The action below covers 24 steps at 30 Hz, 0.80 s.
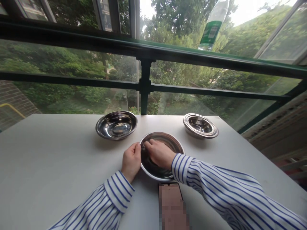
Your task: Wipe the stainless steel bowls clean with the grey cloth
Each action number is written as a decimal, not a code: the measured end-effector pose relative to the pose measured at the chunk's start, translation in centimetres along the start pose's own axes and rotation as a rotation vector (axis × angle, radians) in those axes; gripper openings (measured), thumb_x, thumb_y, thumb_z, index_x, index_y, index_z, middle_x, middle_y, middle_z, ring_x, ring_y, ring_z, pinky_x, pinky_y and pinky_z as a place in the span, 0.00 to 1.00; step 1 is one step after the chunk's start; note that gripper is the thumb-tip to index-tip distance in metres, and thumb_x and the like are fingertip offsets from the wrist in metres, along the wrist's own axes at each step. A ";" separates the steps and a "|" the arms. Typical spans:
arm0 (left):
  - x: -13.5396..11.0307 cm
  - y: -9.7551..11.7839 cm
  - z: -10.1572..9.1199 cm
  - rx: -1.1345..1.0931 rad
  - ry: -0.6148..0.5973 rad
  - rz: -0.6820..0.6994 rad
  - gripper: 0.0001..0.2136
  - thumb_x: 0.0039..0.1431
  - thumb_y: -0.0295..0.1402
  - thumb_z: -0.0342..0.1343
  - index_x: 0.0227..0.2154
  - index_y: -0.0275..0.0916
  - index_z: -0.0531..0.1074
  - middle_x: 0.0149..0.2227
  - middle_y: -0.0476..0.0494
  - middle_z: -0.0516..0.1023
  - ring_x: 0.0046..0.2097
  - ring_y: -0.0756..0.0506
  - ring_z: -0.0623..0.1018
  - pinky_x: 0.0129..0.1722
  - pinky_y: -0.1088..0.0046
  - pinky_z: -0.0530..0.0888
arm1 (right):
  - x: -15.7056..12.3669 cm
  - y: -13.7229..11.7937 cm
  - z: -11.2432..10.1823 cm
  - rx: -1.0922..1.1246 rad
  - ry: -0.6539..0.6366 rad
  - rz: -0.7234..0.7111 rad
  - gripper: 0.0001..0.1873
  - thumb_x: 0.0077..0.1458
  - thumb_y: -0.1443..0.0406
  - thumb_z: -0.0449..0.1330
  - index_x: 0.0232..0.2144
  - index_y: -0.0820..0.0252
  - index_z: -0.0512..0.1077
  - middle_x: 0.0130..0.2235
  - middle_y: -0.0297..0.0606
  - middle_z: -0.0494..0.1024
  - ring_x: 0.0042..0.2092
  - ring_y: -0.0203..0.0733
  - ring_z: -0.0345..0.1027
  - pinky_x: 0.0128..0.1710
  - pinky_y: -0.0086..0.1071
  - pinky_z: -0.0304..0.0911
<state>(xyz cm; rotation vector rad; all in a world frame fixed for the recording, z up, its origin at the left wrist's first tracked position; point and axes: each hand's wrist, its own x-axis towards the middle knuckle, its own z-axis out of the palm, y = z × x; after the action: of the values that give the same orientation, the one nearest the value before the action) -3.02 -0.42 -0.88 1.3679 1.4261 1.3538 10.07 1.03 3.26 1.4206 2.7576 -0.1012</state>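
Note:
A shiny steel bowl (pixel 168 142) sits on the white table (pixel 48 159) right in front of me. My left hand (pixel 131 160) is closed on its left rim, thumb and fingers pinching the edge. My right hand (pixel 159 154) reaches across inside the bowl, its fingers curled toward the left rim beside the left hand. Both arms wear blue-and-white striped sleeves. Whether the right hand holds anything is hidden.
A second steel bowl (pixel 116 125) stands at the back left. A stack of smaller steel bowls (pixel 200 125) stands at the back right. A dark railing (pixel 145 86) with glass runs behind the table. A green-labelled bottle (pixel 212 28) rests on the rail.

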 end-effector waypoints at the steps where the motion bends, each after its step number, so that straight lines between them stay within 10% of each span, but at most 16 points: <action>1: 0.0 0.1 0.0 0.005 0.012 0.002 0.12 0.55 0.37 0.47 0.25 0.36 0.70 0.25 0.47 0.72 0.32 0.46 0.72 0.34 0.74 0.67 | -0.1 -0.5 0.0 0.019 -0.011 -0.034 0.13 0.56 0.72 0.47 0.44 0.64 0.64 0.38 0.44 0.71 0.37 0.42 0.67 0.33 0.32 0.59; 9: -0.2 0.3 0.3 0.009 0.032 -0.014 0.12 0.56 0.36 0.46 0.21 0.38 0.67 0.21 0.50 0.69 0.26 0.49 0.69 0.26 0.76 0.66 | -2.9 0.6 -1.1 0.103 -0.172 -0.286 0.05 0.50 0.69 0.57 0.32 0.59 0.68 0.32 0.34 0.72 0.30 0.35 0.64 0.27 0.27 0.54; 18: 0.1 0.1 -0.1 0.012 0.013 0.008 0.12 0.55 0.39 0.48 0.24 0.37 0.70 0.24 0.48 0.72 0.30 0.47 0.71 0.32 0.74 0.67 | 0.6 1.7 -0.6 -0.012 -0.022 -0.065 0.14 0.58 0.71 0.45 0.45 0.62 0.65 0.42 0.48 0.70 0.41 0.46 0.66 0.35 0.34 0.58; 24: 0.0 0.1 0.3 0.018 0.032 -0.008 0.13 0.55 0.38 0.47 0.20 0.38 0.67 0.20 0.51 0.66 0.26 0.48 0.67 0.27 0.75 0.64 | -1.7 3.9 -1.3 0.022 -0.101 -0.018 0.12 0.56 0.71 0.48 0.39 0.67 0.69 0.36 0.50 0.71 0.34 0.47 0.68 0.33 0.36 0.58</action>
<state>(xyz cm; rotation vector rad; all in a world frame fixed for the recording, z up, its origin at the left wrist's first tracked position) -2.74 -0.42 -0.82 1.3555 1.4668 1.3667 14.22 1.99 4.47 1.3556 2.6966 -0.1979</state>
